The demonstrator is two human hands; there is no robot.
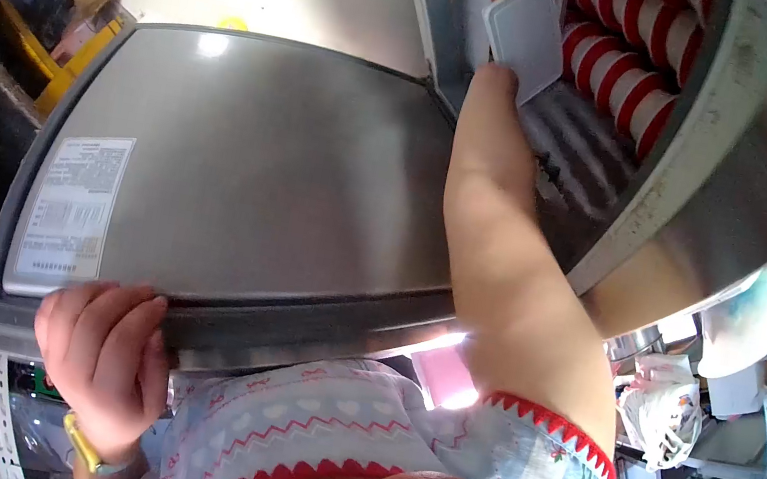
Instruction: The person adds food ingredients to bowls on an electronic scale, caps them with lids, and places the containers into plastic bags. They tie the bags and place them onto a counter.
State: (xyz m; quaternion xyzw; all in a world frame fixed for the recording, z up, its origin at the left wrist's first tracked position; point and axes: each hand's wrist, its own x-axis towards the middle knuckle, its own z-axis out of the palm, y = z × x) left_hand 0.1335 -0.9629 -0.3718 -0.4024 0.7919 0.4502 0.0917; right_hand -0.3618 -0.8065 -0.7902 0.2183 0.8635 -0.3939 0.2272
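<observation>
My left hand (103, 350), with a yellow wristband (80, 445), curls its fingers over the near edge of an open stainless-steel refrigerator door (263, 169). My right arm stretches into the refrigerator. At its end, my right hand (499, 78) closes on the lower edge of a translucent white plastic lid (531, 36), which is tilted; most of the fingers are hidden. Behind the lid is a pale plastic container (475, 11) with a bit of red showing. To the right of it, red-and-white banded round items (621, 92) lie stacked in rows.
The refrigerator's frame edge (681, 157) runs along the right of my reaching arm. A printed label (71, 213) is stuck on the door. White plastic bags (665, 408) and other goods are at the right, and a yellow-framed object (65, 80) stands at the far left.
</observation>
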